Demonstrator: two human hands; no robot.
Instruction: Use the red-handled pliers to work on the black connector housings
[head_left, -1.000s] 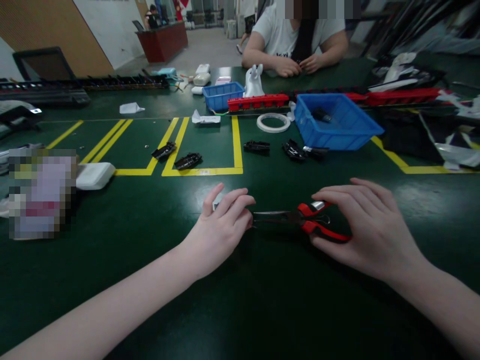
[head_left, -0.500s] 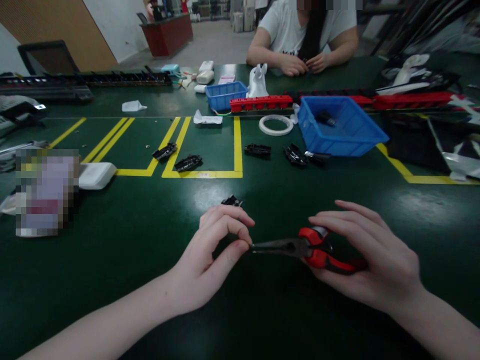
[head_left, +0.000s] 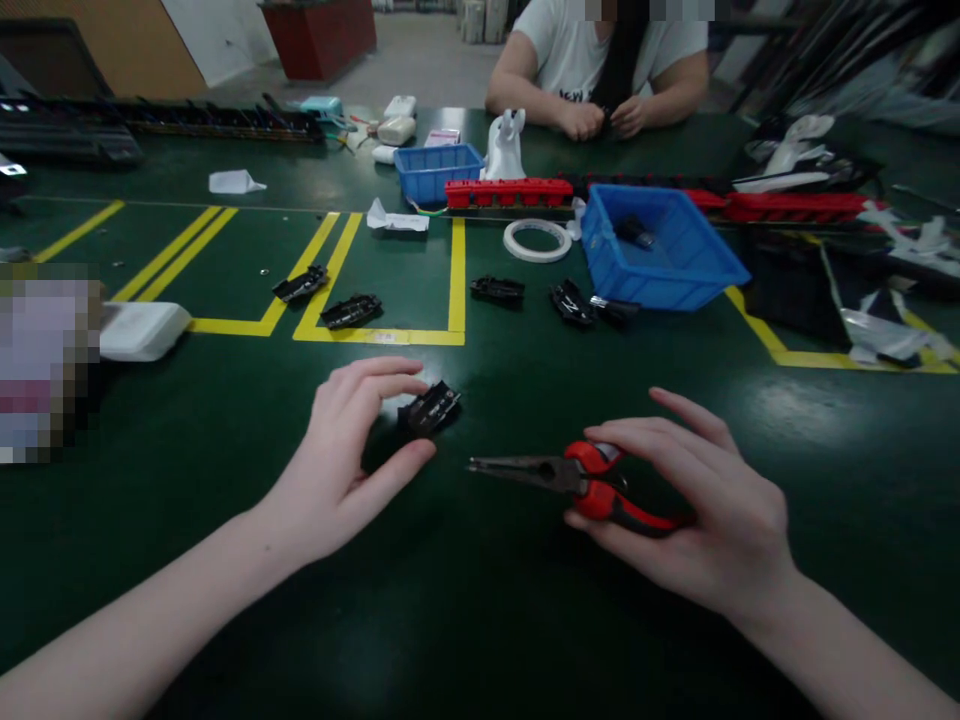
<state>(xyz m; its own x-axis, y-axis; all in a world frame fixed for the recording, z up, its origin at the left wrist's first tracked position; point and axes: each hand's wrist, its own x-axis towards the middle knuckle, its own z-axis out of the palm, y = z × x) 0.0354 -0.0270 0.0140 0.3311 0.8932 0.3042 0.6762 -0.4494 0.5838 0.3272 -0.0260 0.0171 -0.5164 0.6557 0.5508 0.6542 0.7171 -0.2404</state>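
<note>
My left hand [head_left: 349,460] is open, its thumb and fingers spread around the near left side of a small black part [head_left: 431,408] on the green table [head_left: 420,620]. Whether a fingertip touches that part, I cannot tell. Red-handled long-nose pliers [head_left: 577,475] are held in my right hand [head_left: 705,500], their jaws pointing left toward my left thumb. Something tiny may sit at the jaw tips, too small to make out. Beyond the hands lie several similar black parts [head_left: 352,311].
A blue bin [head_left: 667,275] with dark items stands behind, beside a white tape roll [head_left: 538,241] and a smaller blue bin [head_left: 439,175]. Red strips [head_left: 510,193] cross the table. A white box [head_left: 146,332] lies left. Across the table sits a person [head_left: 592,70].
My left hand has moved left, away from the plier tips, and opened beside the black part. The pliers in my right hand have shifted slightly left and up. The view has shifted.
</note>
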